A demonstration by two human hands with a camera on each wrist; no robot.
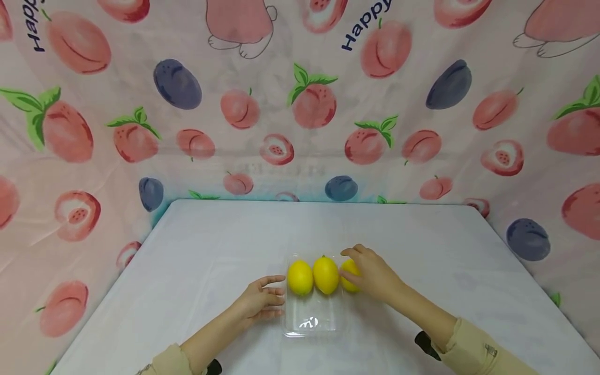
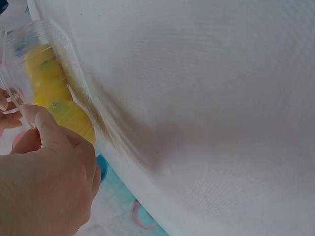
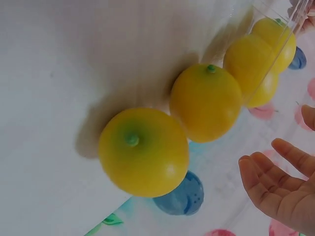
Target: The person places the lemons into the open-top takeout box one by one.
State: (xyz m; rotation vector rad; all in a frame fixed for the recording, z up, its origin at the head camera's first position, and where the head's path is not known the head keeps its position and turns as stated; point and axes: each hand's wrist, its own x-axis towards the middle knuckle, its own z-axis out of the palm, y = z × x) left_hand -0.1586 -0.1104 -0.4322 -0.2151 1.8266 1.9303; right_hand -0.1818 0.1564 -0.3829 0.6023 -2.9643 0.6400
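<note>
A clear plastic box (image 1: 309, 317) lies on the white table with yellow lemons in its far part. My left hand (image 1: 260, 302) is at the box's left edge, fingers spread and fingertips right at the rim. In the left wrist view those fingers (image 2: 49, 130) overlap the box wall close to a lemon (image 2: 69, 118). My right hand (image 1: 372, 273) reaches over a lemon (image 1: 349, 276) at the box's right side, partly covering it. The right wrist view shows this hand (image 3: 280, 187) with relaxed fingers and nothing in it, apart from two lemons (image 3: 142, 152) outside the box.
The white table (image 1: 225, 245) extends around the box. Behind it hangs a cloth (image 1: 267, 67) printed with peaches and dark blue fruit, which also runs down both sides. A dark strap (image 1: 426, 344) shows by the right sleeve (image 1: 483, 349).
</note>
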